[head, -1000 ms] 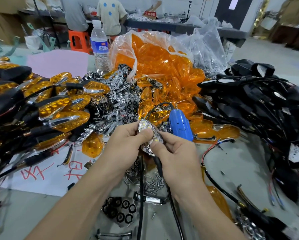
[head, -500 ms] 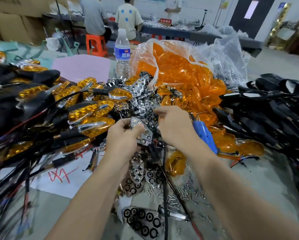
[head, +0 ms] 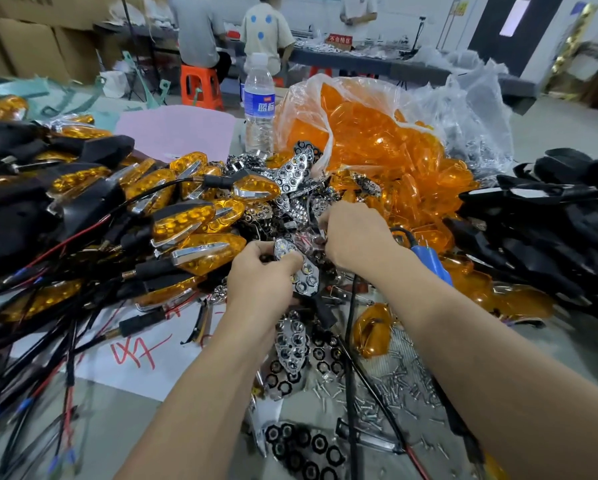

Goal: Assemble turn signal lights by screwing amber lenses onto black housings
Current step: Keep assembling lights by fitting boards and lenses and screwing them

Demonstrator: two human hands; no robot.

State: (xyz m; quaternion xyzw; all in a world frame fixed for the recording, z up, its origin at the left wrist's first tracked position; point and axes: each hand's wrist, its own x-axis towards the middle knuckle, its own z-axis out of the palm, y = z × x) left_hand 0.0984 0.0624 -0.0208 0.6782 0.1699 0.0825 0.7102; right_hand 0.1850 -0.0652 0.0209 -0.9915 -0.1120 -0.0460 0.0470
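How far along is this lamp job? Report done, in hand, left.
Done: a heap of finished lamps with amber lenses on black housings lies at the left. In hand: the left hand grips a chrome reflector; the right hand digs in the reflector pile. Left: a bag of loose lenses, bare housings at right, loose screws.

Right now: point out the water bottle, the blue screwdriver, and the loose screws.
water bottle (head: 259, 109), head view, on its blue label.
blue screwdriver (head: 429, 259), head view, on the blue body beside the right forearm.
loose screws (head: 399, 386), head view, middle of the scattered pile.
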